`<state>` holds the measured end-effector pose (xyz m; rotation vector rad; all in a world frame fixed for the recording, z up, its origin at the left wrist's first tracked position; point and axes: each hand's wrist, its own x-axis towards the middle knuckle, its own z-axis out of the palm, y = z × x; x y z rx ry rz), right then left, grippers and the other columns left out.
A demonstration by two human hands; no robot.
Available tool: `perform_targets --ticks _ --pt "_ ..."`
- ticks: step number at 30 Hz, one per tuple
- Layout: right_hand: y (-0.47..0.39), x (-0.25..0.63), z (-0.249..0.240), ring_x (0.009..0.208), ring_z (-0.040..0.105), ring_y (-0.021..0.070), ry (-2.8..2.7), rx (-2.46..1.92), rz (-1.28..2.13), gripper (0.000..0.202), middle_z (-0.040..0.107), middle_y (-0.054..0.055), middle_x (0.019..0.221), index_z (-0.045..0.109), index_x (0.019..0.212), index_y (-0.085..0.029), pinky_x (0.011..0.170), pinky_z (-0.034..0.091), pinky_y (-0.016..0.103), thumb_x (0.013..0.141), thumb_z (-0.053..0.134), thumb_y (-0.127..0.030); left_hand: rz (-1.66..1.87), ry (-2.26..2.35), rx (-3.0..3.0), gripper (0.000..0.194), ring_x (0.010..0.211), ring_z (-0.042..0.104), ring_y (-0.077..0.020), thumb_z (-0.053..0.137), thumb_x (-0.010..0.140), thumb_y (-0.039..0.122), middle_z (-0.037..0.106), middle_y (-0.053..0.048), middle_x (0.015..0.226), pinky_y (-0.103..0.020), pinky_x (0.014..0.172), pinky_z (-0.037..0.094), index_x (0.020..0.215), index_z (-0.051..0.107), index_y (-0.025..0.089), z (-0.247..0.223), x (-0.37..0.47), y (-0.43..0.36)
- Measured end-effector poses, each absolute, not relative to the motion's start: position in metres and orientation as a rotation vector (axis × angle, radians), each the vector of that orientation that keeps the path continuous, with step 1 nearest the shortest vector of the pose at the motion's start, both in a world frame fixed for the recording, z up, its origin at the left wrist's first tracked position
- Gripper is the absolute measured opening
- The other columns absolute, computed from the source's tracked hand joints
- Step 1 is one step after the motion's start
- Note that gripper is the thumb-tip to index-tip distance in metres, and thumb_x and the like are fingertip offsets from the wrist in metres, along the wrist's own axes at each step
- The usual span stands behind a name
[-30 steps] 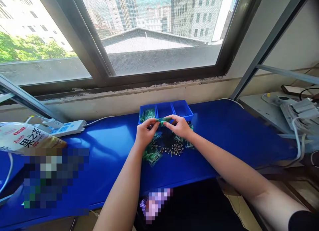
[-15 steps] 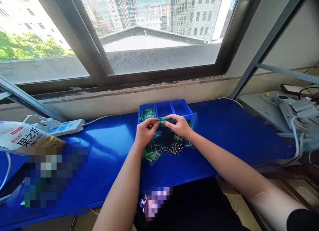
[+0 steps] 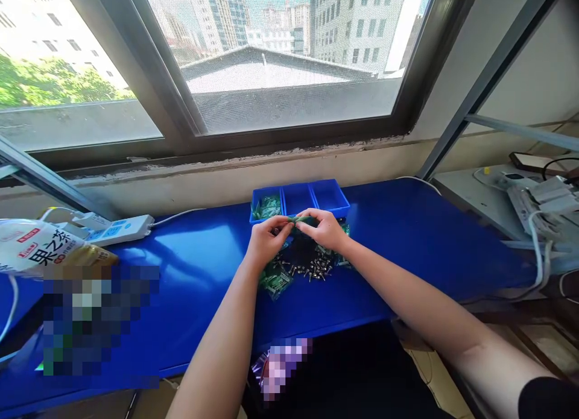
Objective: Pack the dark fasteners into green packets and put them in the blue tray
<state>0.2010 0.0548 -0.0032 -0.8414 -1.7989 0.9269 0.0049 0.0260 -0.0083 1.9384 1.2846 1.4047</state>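
Observation:
Over the blue table, my left hand and my right hand meet fingertip to fingertip. Both pinch a small green plastic packet, mostly covered by the fingers; its contents cannot be made out. Below the hands lies a loose pile of small metal screw-like parts. Several clear packets with green pieces rest left of that pile, and more show partly behind my right hand. Just beyond the hands stands a blue three-compartment tray; its left compartment holds green packets.
A white power strip with a cable lies at the left back. Nearer on that side is a printed plastic bag. Grey metal posts rise at both sides, and a window is behind the table. More power gear sits far right.
The green packet shows less between my fingers, and my hands have drawn slightly closer together. My left hand has shifted a little to the right. Nothing on the table has visibly moved.

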Motion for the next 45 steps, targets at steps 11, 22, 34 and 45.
perform_targets --ticks 11,22,34,45 --pt "0.055 0.198 -0.005 0.094 0.070 0.0220 -1.796 -0.773 0.890 0.021 0.076 0.007 0.099 0.074 0.082 -0.021 0.089 0.052 0.036 0.084 0.074 -0.042 1.399 1.303 1.950 0.018 0.070 0.070 -0.0174 0.071 0.088 0.036 0.077 -0.005 0.082 -0.030 0.066 0.057 0.092 0.076 0.019 -0.005 0.004 0.025" --pt "0.061 0.198 -0.006 0.085 0.069 0.0219 -1.722 -0.826 1.121 0.029 0.077 0.006 0.089 0.078 0.082 -0.019 0.079 0.053 0.034 0.079 0.077 -0.048 1.366 1.323 1.973 0.020 0.064 0.061 -0.0134 0.069 0.090 0.038 0.073 -0.002 0.077 -0.026 0.060 0.048 0.087 0.075 0.019 -0.004 0.005 0.024" --pt "0.059 0.202 0.000 0.071 0.063 0.0165 -1.650 -0.920 0.940 0.032 0.076 0.006 0.089 0.078 0.096 -0.019 0.065 0.048 0.031 0.085 0.071 -0.049 1.572 1.312 1.730 0.025 0.064 0.063 -0.0132 0.072 0.086 0.043 0.072 -0.003 0.077 -0.025 0.061 0.050 0.090 0.072 0.018 -0.009 -0.001 0.030" --pt "0.063 0.199 -0.005 0.062 0.060 0.0157 -1.508 -0.877 1.014 0.037 0.071 0.004 0.072 0.077 0.091 -0.019 0.058 0.047 0.031 0.080 0.076 -0.054 1.670 1.462 1.838 0.022 0.058 0.062 -0.0117 0.074 0.087 0.040 0.068 0.001 0.068 -0.025 0.059 0.050 0.097 0.075 0.021 -0.011 -0.001 0.031"
